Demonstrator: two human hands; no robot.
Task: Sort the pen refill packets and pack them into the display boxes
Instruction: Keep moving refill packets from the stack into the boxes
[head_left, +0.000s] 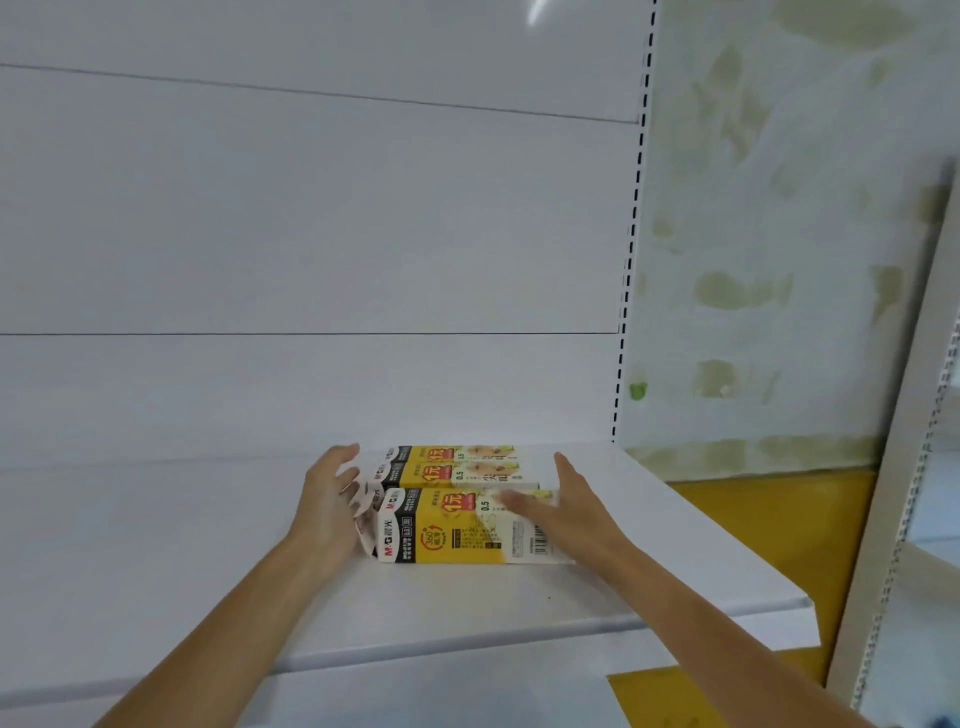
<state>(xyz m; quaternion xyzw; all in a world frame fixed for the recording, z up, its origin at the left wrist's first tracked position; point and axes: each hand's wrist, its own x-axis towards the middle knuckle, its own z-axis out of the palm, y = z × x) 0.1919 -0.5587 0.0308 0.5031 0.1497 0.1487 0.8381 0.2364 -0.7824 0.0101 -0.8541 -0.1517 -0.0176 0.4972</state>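
Yellow-and-white display boxes (452, 467) lie on their sides in a tight group on a white shelf (467, 613), the nearest box (452, 535) in front and the others touching just behind it, with loose end flaps showing at the left. The person's left hand (330, 499) is at those flapped ends, fingers apart and lightly bent, gripping nothing, while the right hand (566, 506) lies flat with straight fingers on top of the nearest box near its right end. Behind stands a plain white back panel (311, 234) with a slotted upright (631, 260) at its right edge.
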